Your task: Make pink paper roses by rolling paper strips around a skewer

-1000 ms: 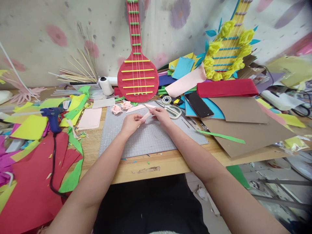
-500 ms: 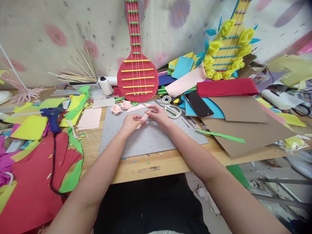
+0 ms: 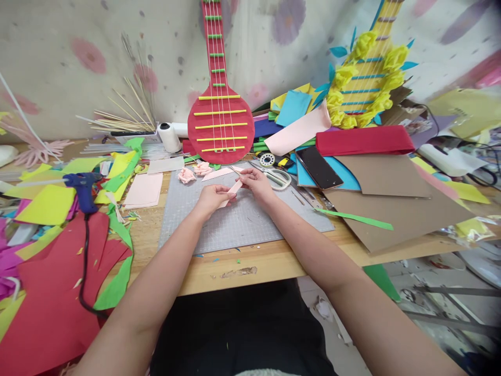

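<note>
Above the grey cutting mat, a narrow pale pink paper strip stretches between my two hands. My left hand pinches its lower end between thumb and fingers. At the upper end, the closed fingertips of my right hand grip it. Another pink strip lies flat on the mat just beyond my hands. Left of that strip rest two small pink paper flowers. Scissors with pale handles lie right of my right hand.
A red paper lute leans against the wall, with a yellow flowered one to its right. A blue glue gun stands among paper scraps at left. A phone and brown cardboard lie at right.
My right hand has shifted slightly to the right and up along the pink strip, and more of the strip shows between my hands. The left hand is nearly still.
</note>
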### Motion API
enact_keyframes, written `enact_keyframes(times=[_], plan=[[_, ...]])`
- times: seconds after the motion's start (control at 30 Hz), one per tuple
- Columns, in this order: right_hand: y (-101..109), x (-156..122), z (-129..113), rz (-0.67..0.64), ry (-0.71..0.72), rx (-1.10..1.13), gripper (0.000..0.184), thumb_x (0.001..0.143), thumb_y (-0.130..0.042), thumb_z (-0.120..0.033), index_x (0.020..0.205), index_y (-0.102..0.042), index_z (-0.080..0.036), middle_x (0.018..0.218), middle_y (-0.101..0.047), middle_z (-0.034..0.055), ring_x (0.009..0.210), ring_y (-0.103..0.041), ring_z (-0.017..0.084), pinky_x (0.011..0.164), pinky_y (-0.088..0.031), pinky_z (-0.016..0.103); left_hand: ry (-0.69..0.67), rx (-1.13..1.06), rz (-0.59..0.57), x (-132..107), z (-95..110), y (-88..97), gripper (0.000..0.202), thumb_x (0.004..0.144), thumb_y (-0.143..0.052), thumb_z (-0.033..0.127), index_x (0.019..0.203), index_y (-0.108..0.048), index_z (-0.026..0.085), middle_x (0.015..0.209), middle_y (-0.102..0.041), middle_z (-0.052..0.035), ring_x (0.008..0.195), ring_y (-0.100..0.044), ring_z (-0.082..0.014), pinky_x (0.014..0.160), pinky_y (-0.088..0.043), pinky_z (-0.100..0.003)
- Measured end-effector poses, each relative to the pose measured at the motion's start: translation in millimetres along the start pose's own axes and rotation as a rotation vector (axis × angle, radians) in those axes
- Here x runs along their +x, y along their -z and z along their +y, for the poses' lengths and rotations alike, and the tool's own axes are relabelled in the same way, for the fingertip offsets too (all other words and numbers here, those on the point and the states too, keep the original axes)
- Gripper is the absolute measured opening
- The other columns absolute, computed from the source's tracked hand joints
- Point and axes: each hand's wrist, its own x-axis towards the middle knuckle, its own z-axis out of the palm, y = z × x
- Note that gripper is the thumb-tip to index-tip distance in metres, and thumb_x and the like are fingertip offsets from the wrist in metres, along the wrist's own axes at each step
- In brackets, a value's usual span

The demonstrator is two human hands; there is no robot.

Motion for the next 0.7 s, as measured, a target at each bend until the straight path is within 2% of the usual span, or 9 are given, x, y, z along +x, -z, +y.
enact_keyframes(times=[0.13, 0.23, 0.37, 0.53, 0.7], plan=[[-1.0, 0.0, -1.7, 0.013, -0.011, -0.036, 0.016, 0.07, -0.062, -0.025, 0.082, -0.054, -0.02, 0.07, -0.065, -0.0009, 0.071, -0.062, 0.012, 0.076, -0.05, 0.031, 0.001, -0.002, 0.013, -1.3, 1.1, -0.2, 0.024, 0.054, -0.076, 0.015, 0.073, -0.063, 0.01, 0.066, -0.067, -0.0058, 0.062, -0.065, -0.0154, 0.058, -0.051, -0.025], [-2.6, -0.5, -2.6, 0.009, -0.037, -0.043, 0.019, 0.074, -0.058, -0.031, 0.089, -0.052, -0.02, 0.074, -0.066, -0.0001, 0.067, -0.062, 0.011, 0.072, -0.05, 0.03, 0.001, -0.008, 0.026, -1.1, 0.9, 1.0, 0.026, 0.053, -0.077, 0.016, 0.073, -0.063, 0.009, 0.065, -0.067, -0.006, 0.062, -0.065, -0.0154, 0.058, -0.051, -0.025], [-4.2, 0.6, 1.5, -0.032, -0.001, -0.079, 0.031, 0.067, -0.066, -0.035, 0.089, -0.049, -0.02, 0.071, -0.065, -0.0006, 0.065, -0.062, 0.012, 0.07, -0.05, 0.03, 0.008, -0.032, 0.03, 0.1, -0.1, 2.2, 0.025, 0.054, -0.076, 0.014, 0.073, -0.062, 0.009, 0.065, -0.067, -0.0055, 0.062, -0.064, -0.0146, 0.058, -0.051, -0.024], [-2.5, 4.2, 5.9, -0.045, 0.093, -0.114, 0.028, 0.063, -0.068, -0.036, 0.08, -0.051, -0.02, 0.062, -0.062, -0.0027, 0.063, -0.061, 0.013, 0.071, -0.05, 0.031, 0.014, -0.041, -0.001, 0.8, -0.2, 0.7, 0.017, 0.058, -0.073, 0.01, 0.073, -0.063, 0.01, 0.064, -0.067, -0.0053, 0.06, -0.064, -0.0142, 0.056, -0.051, -0.023], [-4.1, 1.8, 3.3, -0.082, 0.03, -0.09, 0.036, 0.061, -0.069, -0.037, 0.086, -0.047, -0.021, 0.067, -0.064, -0.0032, 0.063, -0.061, 0.012, 0.066, -0.049, 0.029, 0.023, -0.074, 0.026, 1.2, 0.4, 0.3, 0.02, 0.057, -0.073, 0.009, 0.073, -0.062, 0.009, 0.064, -0.067, -0.0051, 0.062, -0.065, -0.0144, 0.056, -0.051, -0.023]])
